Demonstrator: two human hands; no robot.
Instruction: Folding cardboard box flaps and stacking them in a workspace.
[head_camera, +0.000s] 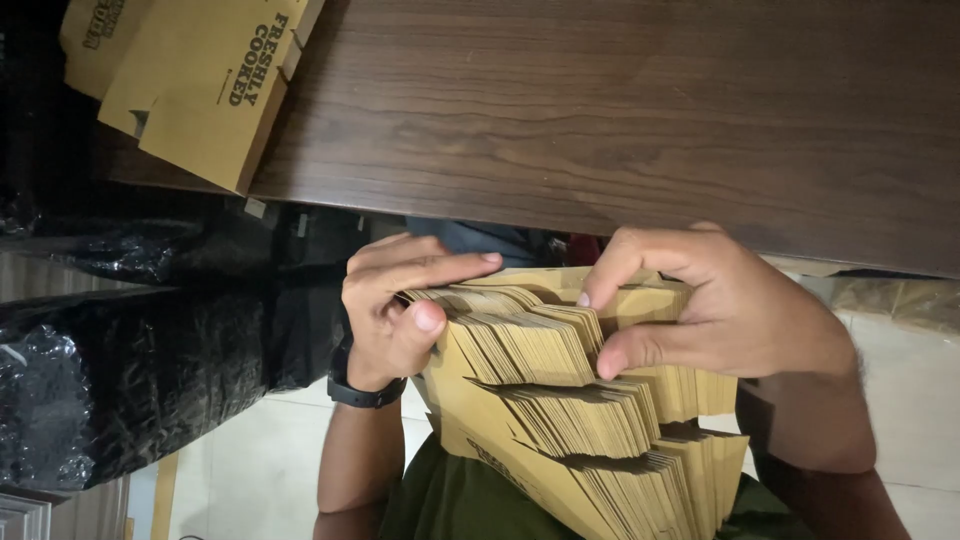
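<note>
Both hands hold a thick stack of flat brown paper packets (560, 400), fanned in stepped bundles below the table edge. My left hand (395, 305), with a black band on its wrist, grips the stack's left side, thumb pressed on the packet edges. My right hand (710, 305) grips the top right part, with the index finger and thumb parting the upper packets. The stack's lower end rests against my green clothing (450, 500).
A dark wooden table (620, 110) fills the upper part of the view. Flat yellow-brown printed cartons (190, 80) lie on its top left corner. A black plastic bag (120, 370) bulges at the left, over pale floor tiles (250, 470).
</note>
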